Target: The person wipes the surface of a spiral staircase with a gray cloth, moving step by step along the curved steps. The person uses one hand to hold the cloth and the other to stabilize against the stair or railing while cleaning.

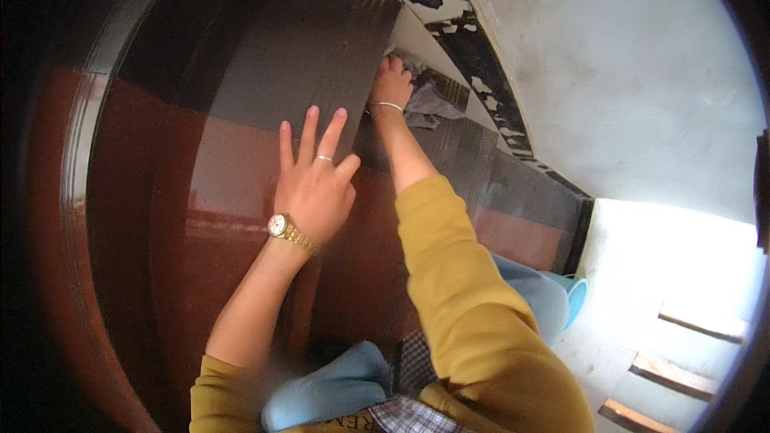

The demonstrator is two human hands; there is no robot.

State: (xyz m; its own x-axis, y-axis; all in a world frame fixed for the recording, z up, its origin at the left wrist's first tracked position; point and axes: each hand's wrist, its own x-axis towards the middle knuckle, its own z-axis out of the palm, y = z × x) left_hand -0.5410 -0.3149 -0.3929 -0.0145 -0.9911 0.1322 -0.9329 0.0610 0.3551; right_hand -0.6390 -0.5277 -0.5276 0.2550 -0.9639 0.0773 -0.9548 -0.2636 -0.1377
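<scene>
My left hand (314, 183), with a gold watch at the wrist and a ring, is spread out over a polished black-and-red stone step (234, 174). Nothing is in it, and whether the palm bears on the stone cannot be told. Farther off, close to the wall side, my right hand (392, 84) wears a thin bangle. Its curled fingers are on a crumpled grey cloth (434, 102), which spreads out to the right of the hand over a dark stone step (460, 138). The step's edge hides part of the right hand.
Beside the steps runs a black skirting band (457, 42) with flaking patches, below a pale wall (619, 72). A light blue bucket (575, 297) stands at the right, partly behind my knee. Several wooden pieces (674, 376) show at the lower right, near a glaring bright area.
</scene>
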